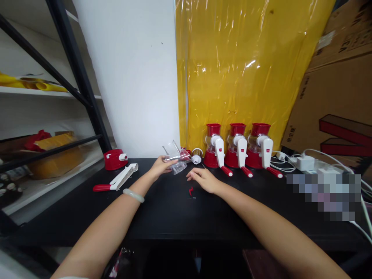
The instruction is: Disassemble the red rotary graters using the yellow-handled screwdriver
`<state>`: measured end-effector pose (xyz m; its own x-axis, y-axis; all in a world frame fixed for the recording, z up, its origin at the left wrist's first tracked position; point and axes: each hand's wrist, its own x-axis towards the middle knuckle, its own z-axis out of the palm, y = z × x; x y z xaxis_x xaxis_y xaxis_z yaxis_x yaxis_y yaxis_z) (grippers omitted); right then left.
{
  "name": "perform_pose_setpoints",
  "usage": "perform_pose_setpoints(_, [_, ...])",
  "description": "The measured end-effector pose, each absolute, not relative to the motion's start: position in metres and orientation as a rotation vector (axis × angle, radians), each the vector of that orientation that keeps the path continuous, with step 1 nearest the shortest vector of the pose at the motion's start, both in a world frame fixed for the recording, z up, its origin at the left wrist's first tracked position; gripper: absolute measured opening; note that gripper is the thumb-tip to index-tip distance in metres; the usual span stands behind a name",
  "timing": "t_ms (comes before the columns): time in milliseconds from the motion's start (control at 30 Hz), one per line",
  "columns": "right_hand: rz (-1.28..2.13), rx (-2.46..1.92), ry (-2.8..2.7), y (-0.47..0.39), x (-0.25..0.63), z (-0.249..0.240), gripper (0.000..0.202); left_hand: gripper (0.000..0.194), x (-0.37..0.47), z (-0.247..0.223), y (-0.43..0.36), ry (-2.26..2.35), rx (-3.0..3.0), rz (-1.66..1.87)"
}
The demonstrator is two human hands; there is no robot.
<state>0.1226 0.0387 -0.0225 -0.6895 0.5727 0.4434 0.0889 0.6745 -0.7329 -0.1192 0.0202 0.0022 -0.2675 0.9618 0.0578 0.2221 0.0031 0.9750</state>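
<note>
My left hand [162,166] is wrapped round a clear plastic housing [178,167], which it holds tilted above the black table. Just right of it, my right hand [202,179] hovers over the table with its fingers bent and their tips close together; whether anything small is between them cannot be made out. A small red part [191,191] lies below my right hand, with a tiny pale piece [194,198] beside it. Behind the hands is a metal grater drum [197,155] with a white end.
Three red and white rotary graters [213,149] stand at the back right. On the left of the table [162,221] are a red base [115,159] and a white crank with red handle [101,188]. White chargers [305,163] and cables lie far right. Shelves [52,186] flank the left.
</note>
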Motion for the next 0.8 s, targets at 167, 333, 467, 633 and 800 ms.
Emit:
perform_pose_setpoints(167, [0.729, -0.603, -2.070, 0.043, 0.122, -0.023, 0.026, 0.057, -0.109, 0.013, 0.014, 1.023, 0.942, 1.343])
perform_pose_setpoints(333, [0.708, -0.571, -2.055, 0.042, 0.120, -0.028, 0.017, 0.064, -0.098, 0.012, 0.010, 0.918, 0.765, 1.293])
perform_pose_setpoints(467, [0.673, -0.600, -1.983, 0.042, 0.118, -0.032, 0.038, 0.070, -0.088, 0.010, 0.005, 0.910, 0.744, 1.187])
perform_pose_setpoints(633, [0.508, -0.637, -2.097, 0.037, 0.121, -0.026, 0.040, 0.078, -0.074, 0.007, 0.000, 0.906, 0.795, 1.094])
perform_pose_setpoints(800, [0.032, -1.064, -2.333, 0.026, 0.129, -0.008, 0.020, 0.071, -0.065, 0.007, -0.001, 0.999, 0.788, 1.221])
